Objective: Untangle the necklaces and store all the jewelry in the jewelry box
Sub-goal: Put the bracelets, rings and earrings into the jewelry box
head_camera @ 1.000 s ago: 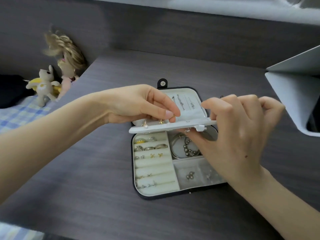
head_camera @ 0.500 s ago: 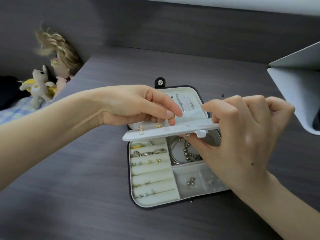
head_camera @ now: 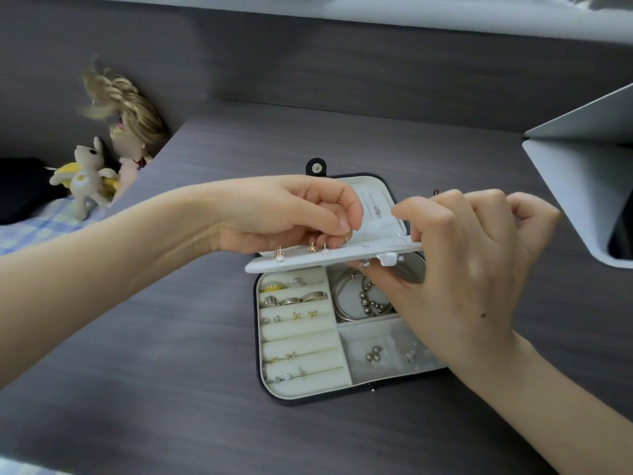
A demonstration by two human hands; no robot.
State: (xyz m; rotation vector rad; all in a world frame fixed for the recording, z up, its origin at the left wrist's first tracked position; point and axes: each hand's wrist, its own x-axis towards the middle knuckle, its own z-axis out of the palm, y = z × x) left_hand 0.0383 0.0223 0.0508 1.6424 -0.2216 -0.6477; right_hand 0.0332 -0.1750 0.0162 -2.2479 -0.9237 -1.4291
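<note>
Head view: left hand [head_camera: 291, 214], knuckles up, pinches the white earring panel [head_camera: 342, 260] from above. Right hand [head_camera: 462, 269] grips its right end, thumb beneath. The jewelry box [head_camera: 308, 401] lies open around the middle of the table [head_camera: 171, 354].

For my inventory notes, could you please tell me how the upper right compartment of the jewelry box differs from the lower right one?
The upper right compartment holds large silver bangles and a beaded bracelet; the lower right compartment holds small loose pieces. The upper is partly hidden under the raised flap; the lower lies more open. Both are pale-lined.
</note>
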